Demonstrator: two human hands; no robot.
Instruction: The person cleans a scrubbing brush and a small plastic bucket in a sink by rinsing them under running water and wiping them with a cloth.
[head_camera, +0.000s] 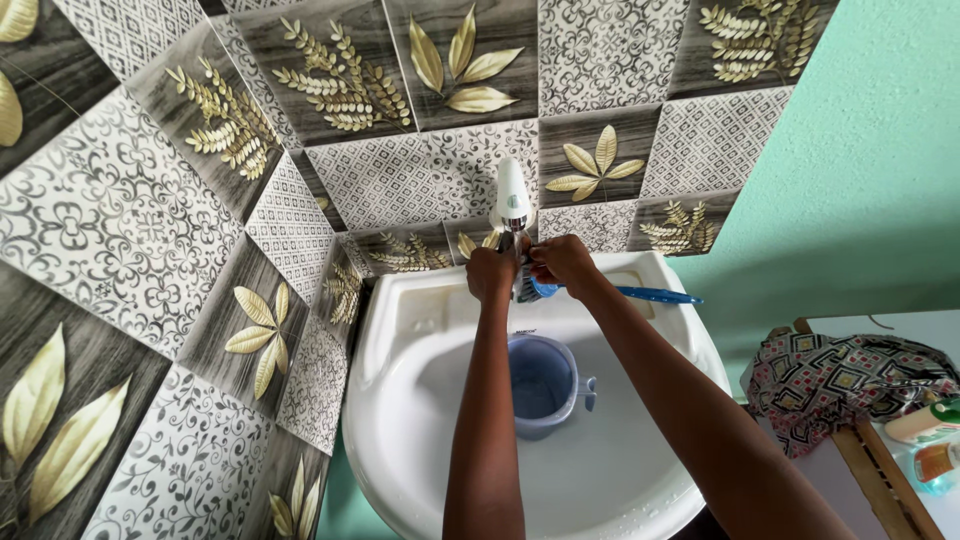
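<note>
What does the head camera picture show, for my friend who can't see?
Two hands, left hand and right hand, meet at a tap over a white sink; the right holds a blue brush. A blue mug sits below.

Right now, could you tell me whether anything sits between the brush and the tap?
Nothing visible does. The right hand holds the blue brush with its bristles at the tap, and the left hand is beside it.

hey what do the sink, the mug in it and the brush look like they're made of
Sink: likely glazed ceramic, glossy white with soft reflections. Mug: probably plastic, matte blue-grey, thin-walled. Brush, in the right hand: seemingly plastic, shiny blue handle.
</note>
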